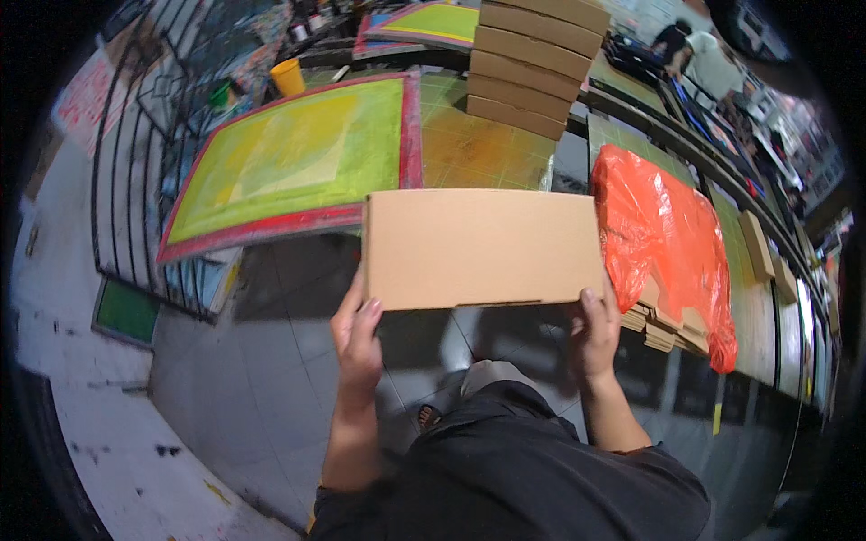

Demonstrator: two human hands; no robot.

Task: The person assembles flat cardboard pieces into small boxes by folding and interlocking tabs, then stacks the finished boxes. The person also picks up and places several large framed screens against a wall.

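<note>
A closed brown cardboard box [483, 248] is held up in front of me, its plain broad face toward my view. My left hand [359, 329] grips its lower left corner, thumb on the near edge. At the lower right corner my right hand [595, 329] holds it the same way, thumb against the front edge. The fingers of both hands are partly hidden behind the box. Beyond it rises a stack of similar cardboard boxes [528, 68] on the table [451, 144].
A screen-printing frame [284, 162] with a red border lies to the left. An orange plastic bag [663, 234] covers flat cardboard pieces [663, 326] on the right. A yellow cup [288, 77] stands at the back left. A person [708, 68] is at the far right.
</note>
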